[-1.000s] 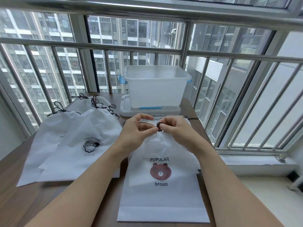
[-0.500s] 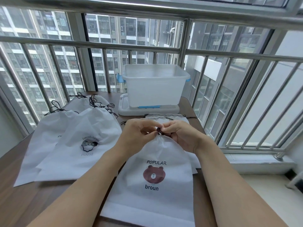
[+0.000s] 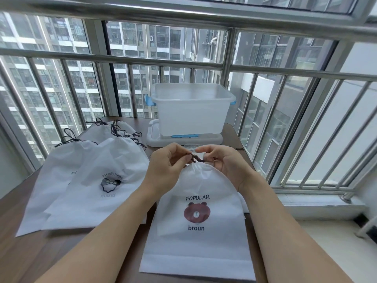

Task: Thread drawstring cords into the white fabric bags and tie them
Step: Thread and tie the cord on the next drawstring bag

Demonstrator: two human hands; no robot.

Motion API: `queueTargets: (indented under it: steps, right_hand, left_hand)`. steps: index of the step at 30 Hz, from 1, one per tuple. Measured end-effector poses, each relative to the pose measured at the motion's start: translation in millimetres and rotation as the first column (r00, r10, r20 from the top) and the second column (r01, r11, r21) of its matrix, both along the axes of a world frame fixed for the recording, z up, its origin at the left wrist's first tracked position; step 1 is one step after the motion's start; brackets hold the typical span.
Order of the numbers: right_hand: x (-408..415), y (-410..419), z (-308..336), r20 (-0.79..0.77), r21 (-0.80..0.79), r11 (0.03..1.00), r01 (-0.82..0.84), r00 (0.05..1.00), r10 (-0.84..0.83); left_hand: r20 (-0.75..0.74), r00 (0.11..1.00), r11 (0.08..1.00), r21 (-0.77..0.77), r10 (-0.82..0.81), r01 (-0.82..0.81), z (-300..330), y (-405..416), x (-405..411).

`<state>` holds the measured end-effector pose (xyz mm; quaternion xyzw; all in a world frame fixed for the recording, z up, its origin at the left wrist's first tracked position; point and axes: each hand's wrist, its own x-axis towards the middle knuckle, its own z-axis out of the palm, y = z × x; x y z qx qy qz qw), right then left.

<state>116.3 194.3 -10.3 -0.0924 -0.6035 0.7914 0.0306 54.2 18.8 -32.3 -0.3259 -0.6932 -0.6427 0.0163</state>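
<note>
A white fabric bag (image 3: 195,237) printed with a brown bear and "POPULAR broun" lies on the wooden table (image 3: 30,252) in front of me, its mouth gathered shut. A dark brown drawstring cord (image 3: 196,158) stretches just above the gathered mouth. My left hand (image 3: 166,166) pinches the cord's left part. On the right part, the fingers of my right hand (image 3: 224,164) pinch it. The cord between the two hands looks twisted.
Several white bags (image 3: 95,180) with tied dark cords lie stacked at the left. A translucent plastic box (image 3: 191,111) stands on its lid (image 3: 155,137) at the back. Metal window bars (image 3: 306,129) run along the table's far and right sides.
The hands have drawn slightly apart, and the cord is pulled out between them. The bag's mouth stays gathered under the hands.
</note>
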Motion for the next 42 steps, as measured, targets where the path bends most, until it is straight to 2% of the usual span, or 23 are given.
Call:
queueTargets:
  steps: [6, 9, 11, 14, 17, 19, 22, 24, 29, 37, 42]
  right_hand:
    - [0.8, -2.3, 5.4, -0.177, 0.226, 0.97, 0.092, 0.983, -0.052]
    - [3.4, -2.7, -0.3, -0.272, 0.374, 0.908, 0.187, 0.958, -0.085]
    - [2.9, -4.3, -3.7, -0.283, 0.458, 0.863, 0.214, 0.955, -0.086]
    - [0.7, -6.8, -6.7, -0.281, 0.608, 0.76, 0.229, 0.958, -0.064]
    - [-2.6, -6.3, -7.8, -0.296, 0.754, 0.592, 0.285, 0.952, -0.082]
    - [-2.2, -6.1, -5.9, -0.314, 0.782, 0.538, 0.314, 0.945, -0.094]
    - [-1.4, -3.3, -6.4, -0.362, 0.741, 0.568, 0.358, 0.926, -0.111]
    - [-0.9, -1.2, -7.7, -0.341, 0.743, 0.564, 0.359, 0.929, -0.143]
    - [1.4, 0.9, -7.7, -0.313, 0.819, 0.463, 0.34, 0.94, -0.138]
    - [0.8, 3.8, -8.1, -0.329, 0.798, 0.464, 0.384, 0.923, -0.199]
    - [-5.8, -3.3, -11.4, -0.207, 0.651, 0.694, 0.307, 0.952, -0.227]
  left_hand:
    - [0.098, 0.994, 0.998, 0.04, -0.053, 0.049, 0.4, 4.3, 1.9]
    - [0.113, 0.991, 0.996, 0.05, -0.073, 0.068, 0.1, 3.8, 1.1]
    - [0.106, 0.992, 0.997, 0.043, -0.072, 0.068, -1.0, 3.3, 0.2]
    - [0.112, 0.992, 0.997, 0.052, -0.06, 0.054, -2.0, 2.9, -2.1]
    - [0.123, 0.992, 0.999, 0.026, -0.029, 0.026, -1.8, 2.2, -3.0]
    - [0.15, 0.989, 1.0, -0.003, 0.016, -0.016, -2.4, 2.6, -3.2]
    - [0.183, 0.977, 0.992, -0.07, 0.113, -0.101, -3.8, 4.2, -6.1]
    - [0.208, 0.966, 0.987, -0.089, 0.153, -0.137, -3.8, 4.0, -7.4]
    - [0.264, 0.944, 0.98, -0.075, 0.198, -0.185, -2.2, 0.9, -8.9]
    - [0.269, 0.93, 0.968, -0.036, 0.249, -0.248, 2.5, 1.5, -7.8]
    - [0.359, 0.931, 0.997, -0.009, 0.074, -0.076, 1.5, 0.4, -12.5]
